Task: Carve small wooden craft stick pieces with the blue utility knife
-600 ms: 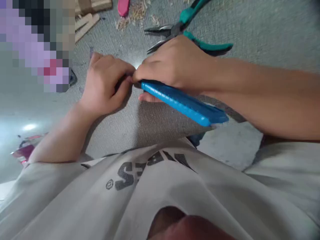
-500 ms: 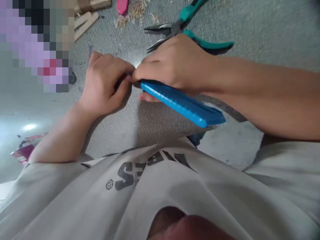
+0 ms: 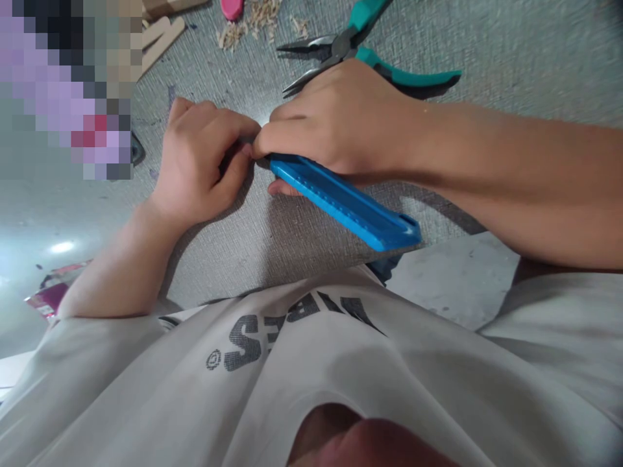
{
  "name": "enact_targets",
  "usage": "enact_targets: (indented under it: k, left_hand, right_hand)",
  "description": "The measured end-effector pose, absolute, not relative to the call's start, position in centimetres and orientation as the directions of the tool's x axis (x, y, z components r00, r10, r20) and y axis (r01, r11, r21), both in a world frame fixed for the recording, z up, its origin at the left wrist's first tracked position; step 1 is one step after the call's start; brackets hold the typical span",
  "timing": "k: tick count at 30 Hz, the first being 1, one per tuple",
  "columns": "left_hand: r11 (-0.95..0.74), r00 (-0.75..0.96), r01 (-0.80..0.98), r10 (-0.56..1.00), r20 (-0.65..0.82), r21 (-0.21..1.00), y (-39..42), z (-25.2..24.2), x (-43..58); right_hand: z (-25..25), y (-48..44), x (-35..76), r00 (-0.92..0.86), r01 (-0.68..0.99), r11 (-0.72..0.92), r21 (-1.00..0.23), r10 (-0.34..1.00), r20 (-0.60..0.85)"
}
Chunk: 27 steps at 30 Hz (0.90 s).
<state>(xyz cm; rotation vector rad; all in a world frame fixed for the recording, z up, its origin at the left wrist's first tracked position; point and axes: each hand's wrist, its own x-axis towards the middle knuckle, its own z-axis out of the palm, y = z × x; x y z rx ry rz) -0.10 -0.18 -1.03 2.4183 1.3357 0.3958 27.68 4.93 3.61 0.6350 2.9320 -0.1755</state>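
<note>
Far left of the frame: flat pale wooden sticks (image 3: 160, 35) lie on the grey textured mat (image 3: 292, 240) at the upper edge. Left of centre: the left hand (image 3: 202, 159), fingers curled into a closed pinch; what they pinch is hidden. Centre: the right hand (image 3: 335, 120), fingers wrapped tightly around the front end of a long blue plastic utility-knife handle (image 3: 343, 204), its fingertips meeting those of the left hand. The handle slants from the centre toward the lower right, its rear end raised above the mat. Upper centre: wood shavings (image 3: 248, 19) and a pink object (image 3: 231, 8), partly cut off. Upper right of centre: teal-handled long-nose pliers (image 3: 360, 52), lying open just behind the right hand.
</note>
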Motion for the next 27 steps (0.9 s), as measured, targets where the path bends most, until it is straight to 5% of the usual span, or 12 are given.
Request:
enact_targets:
  k: [15, 27]
  left_hand:
    - [-0.445, 0.493, 0.763, 0.870, 0.024, 0.469, -0.31, -0.49, 0.12]
    - [-0.455, 0.503, 0.757, 0.864, 0.027, 0.469, -0.17, -0.71, -0.08]
  right_hand:
    - [4.50, 4.72, 26.86, -0.873, 0.448, 0.891, -0.070, 0.419, -0.251]
    - [3.67, 4.93, 27.50, -0.895, 0.424, 0.903, -0.072, 0.406, -0.187]
